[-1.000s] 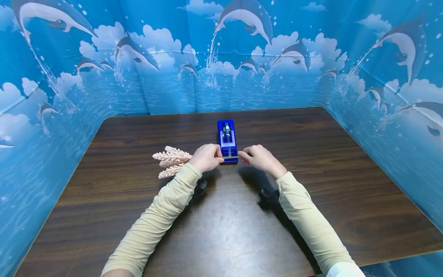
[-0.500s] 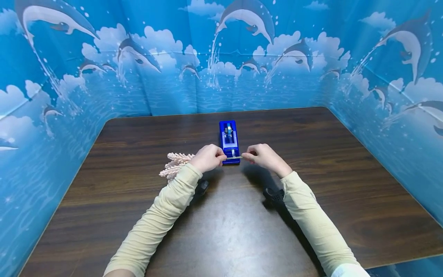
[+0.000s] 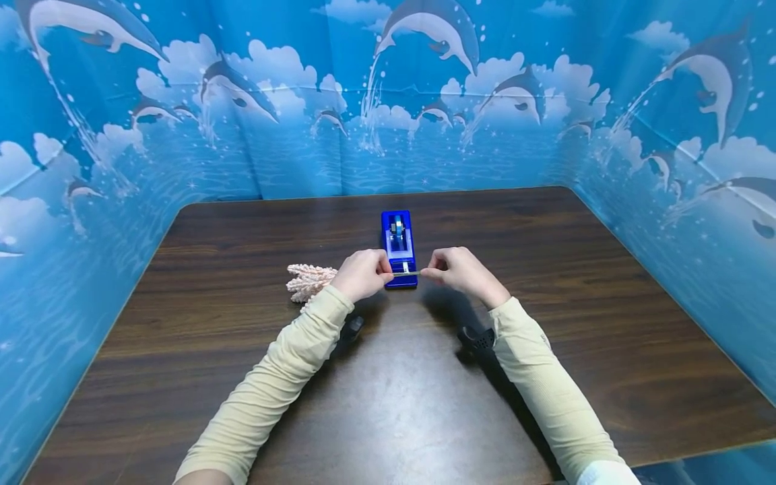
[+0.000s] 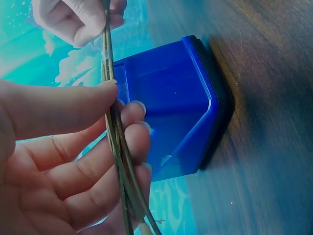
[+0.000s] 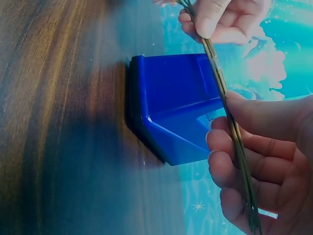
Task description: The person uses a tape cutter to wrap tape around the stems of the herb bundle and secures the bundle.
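Nearby, dolphin curtains [image 3: 291, 165] border dark wood [image 3: 606, 303]; left grip [image 3: 364, 275] and right grip [image 3: 459, 273] pinch stems [image 5: 237, 137].

Stems: A slim bundle of thin, greenish-brown stems [image 5: 237, 139] was pinched by the left hand [image 3: 364, 274] and the right hand [image 3: 457, 273], running nearly level between them in the head view. A glossy band showed on the bundle between the two grips; the strands splayed apart toward the blossom end.
Blossom: Pale pink, densely beaded sprays [image 3: 309, 280] pointed out past the left hand, partly hidden behind it.
Tape dispenser: The bright blue, dark-based dispenser [image 3: 399, 254] sat upright on the wood-grained table [image 3: 545, 269], a roll [image 3: 397, 225] in its well, its near end behind the stems.
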A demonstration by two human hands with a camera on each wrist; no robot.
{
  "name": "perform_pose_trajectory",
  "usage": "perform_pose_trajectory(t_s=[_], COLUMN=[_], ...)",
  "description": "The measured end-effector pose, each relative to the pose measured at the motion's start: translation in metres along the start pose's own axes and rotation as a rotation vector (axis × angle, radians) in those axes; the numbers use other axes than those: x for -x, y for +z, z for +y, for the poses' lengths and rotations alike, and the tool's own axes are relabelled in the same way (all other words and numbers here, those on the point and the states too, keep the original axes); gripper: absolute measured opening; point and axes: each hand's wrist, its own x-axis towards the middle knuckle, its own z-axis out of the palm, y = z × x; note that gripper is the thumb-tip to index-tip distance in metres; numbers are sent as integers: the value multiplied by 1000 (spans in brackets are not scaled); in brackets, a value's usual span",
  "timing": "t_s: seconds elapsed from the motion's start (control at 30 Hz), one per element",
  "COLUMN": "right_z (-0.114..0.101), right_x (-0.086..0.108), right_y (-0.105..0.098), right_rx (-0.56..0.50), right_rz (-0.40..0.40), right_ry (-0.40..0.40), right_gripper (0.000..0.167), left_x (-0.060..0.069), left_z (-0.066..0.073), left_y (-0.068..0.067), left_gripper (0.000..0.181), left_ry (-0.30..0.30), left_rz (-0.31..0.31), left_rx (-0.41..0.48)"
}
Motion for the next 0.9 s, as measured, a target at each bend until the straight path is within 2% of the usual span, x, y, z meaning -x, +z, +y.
perform_pose_trajectory(t_s=[0.13,0.37,0.5,0.67,0.77,0.9], right_z=[0,1,2,1,0,-1], right_x=[0,0,-1,-1,-1,-1], right_y=[0,1,1,-1,-2,-3], right_rx=[8,16,30,44,39,43], right_rz=[-1,-13,-47,-90,-80,-54], right_ry=[-3,-29,-82,-85,-70,-54], right_gripper=[22,23,25,33,33,29], left_x=[1,0,0,0,-1,-1], left_z=[0,-1,-1,-3,-4,-5], left_y=[1,-1,-2,-4,-5,-7], left_gripper=[10,14,15,16,20,32], left_ry=[-10,14,18,28,14,-30], left_rz=[-9,6,6,0,-35,-125], left_rx=[3,7,10,41,65,57])
